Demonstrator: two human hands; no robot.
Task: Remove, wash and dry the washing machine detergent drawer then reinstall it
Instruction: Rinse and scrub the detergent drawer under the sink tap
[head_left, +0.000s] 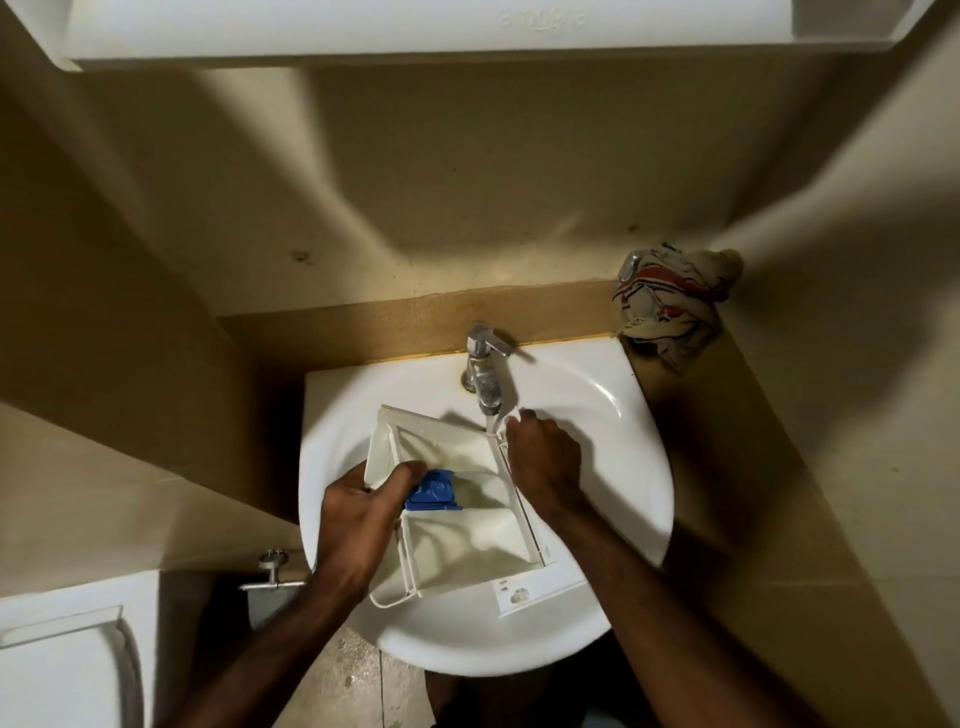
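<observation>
Over sink (597, 405): detergent drawer (457, 525), front panel apparently toward viewer.

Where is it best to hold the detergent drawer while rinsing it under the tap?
Probably by its long side walls, one from each side, as both hands do: left hand on the left wall, right hand on the right. The detergent drawer lies open-side up, compartments clear for water.

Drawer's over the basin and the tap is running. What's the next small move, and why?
Probably slide the drawer so the stream falls into a compartment. Water now lands at the drawer's far corner by the right hand, while the left hand grips the near side beside the blue insert; the compartments look barely rinsed.
</observation>
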